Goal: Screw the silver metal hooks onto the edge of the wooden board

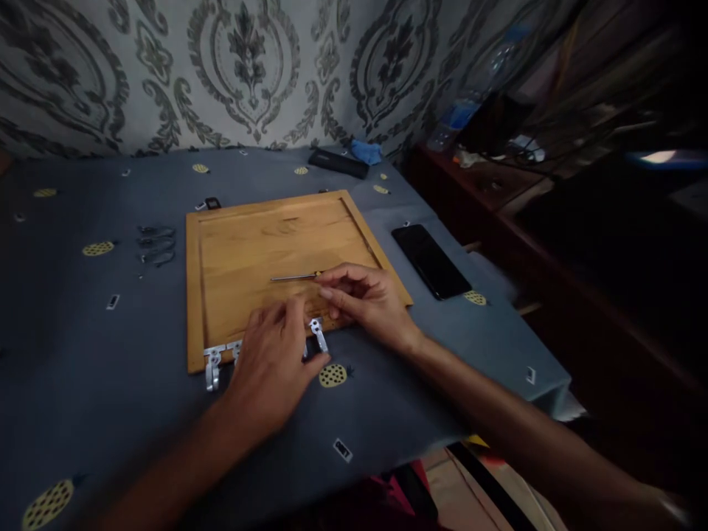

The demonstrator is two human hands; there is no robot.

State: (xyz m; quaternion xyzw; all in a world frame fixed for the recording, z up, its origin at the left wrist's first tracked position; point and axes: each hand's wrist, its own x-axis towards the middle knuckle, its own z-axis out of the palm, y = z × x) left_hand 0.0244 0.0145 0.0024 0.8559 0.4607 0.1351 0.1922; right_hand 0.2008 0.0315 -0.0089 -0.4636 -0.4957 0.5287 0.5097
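A framed wooden board (282,247) lies flat on the cloth-covered table. Along its near edge runs a silvery metal hook rail (214,349), and a hook (318,333) hangs from its right part. My left hand (273,361) bends over the rail and the board's edge, fingers curled and thumb below, hiding the rail's middle. Just right of it, my right hand (368,302) is closed over the board, index finger and thumb close together. From its fingertips a thin screwdriver (293,278) points left; its handle is mostly hidden by the hand.
Right of the board lies a black phone (431,260). Several small metal hooks (155,245) are at the left. Behind stand a dark case (338,163) and a blue cloth (366,152). A plastic bottle (456,122) is on the reddish-brown furniture (442,162) at the right.
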